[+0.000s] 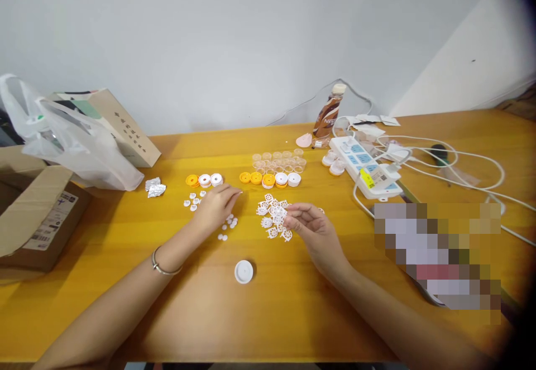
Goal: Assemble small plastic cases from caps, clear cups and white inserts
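Observation:
My left hand is closed in a pinch, a small white piece showing at its fingertips. Small white discs lie under and beside that hand, with more white bits to its left. At the right edge of a pile of white spoked plastic wheels, my right hand has thumb and forefinger closed on one white spoked piece. Orange and white round cases stand in a row behind the pile. Nearer to me sits a round white cap, hollow side up.
Clear plastic cups stand in rows at the back. To the right are a bottle, a power strip and loose white cables. A cardboard box and white plastic bag occupy the left; crumpled foil lies beside them.

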The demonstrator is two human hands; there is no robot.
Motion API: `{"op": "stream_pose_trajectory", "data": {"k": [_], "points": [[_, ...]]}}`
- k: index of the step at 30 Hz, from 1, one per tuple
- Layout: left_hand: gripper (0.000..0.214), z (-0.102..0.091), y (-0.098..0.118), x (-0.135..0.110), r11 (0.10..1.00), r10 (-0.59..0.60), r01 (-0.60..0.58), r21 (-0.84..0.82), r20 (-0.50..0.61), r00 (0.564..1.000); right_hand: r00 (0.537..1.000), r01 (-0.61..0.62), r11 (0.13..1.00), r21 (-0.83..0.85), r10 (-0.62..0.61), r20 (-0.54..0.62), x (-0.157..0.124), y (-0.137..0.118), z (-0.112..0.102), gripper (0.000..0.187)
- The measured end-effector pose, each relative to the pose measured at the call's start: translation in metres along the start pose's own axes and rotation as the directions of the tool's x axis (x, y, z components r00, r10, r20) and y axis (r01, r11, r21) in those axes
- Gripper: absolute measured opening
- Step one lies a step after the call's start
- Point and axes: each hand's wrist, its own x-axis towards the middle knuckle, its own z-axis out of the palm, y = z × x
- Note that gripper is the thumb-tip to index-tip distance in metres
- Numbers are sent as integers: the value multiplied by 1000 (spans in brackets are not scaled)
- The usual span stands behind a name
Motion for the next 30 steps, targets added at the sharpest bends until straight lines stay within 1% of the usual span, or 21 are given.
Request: {"op": "stream_pose_trajectory", "data": {"k": [2,4,7,10,11,12,14,16,19,22,25,27,30], "points": [[18,-7,6,-9,994,-40,36,-104,-36,999,999,-12,1000,22,11,45,-1,-1,1,22],[17,-11,11,-19,959,-90,82,-272,-19,996,996,-31,999,38,28,83,-3,-2,2,20],[16,-8,14,-33,848,-172,184,-496,71,983,992,-64,997,31,61,108,-5,-2,4,19],[18,-1,13,-38,713,-257,280,-643,132,957,990,-93,995,22,90,111,-5,1,4,19],[19,2,13,-39,686,-278,294,-665,134,951,989,-104,994,21,101,110,-5,2,3,19],[19,3,14,-39,679,-292,296,-672,124,948,987,-117,993,21,114,110,-4,3,3,19],[15,6,16,-39,709,-290,271,-651,81,954,983,-149,989,25,145,111,-3,4,3,20],[13,7,20,-40,751,-256,231,-618,50,965,978,-181,983,36,176,114,-3,5,3,20],[13,7,29,-44,760,-223,184,-624,17,975,966,-227,973,43,219,141,-4,7,3,19],[11,7,37,-47,732,-190,126,-669,-23,981,949,-273,961,47,261,175,-5,8,3,18],[11,5,44,-47,692,-139,76,-718,-30,990,935,-310,949,54,294,199,-5,9,4,18],[12,4,46,-47,662,-126,66,-746,-23,992,928,-323,945,52,306,212,-5,9,5,18],[14,4,48,-46,620,-133,91,-779,10,991,925,-331,942,51,313,217,-5,9,5,18]]}}
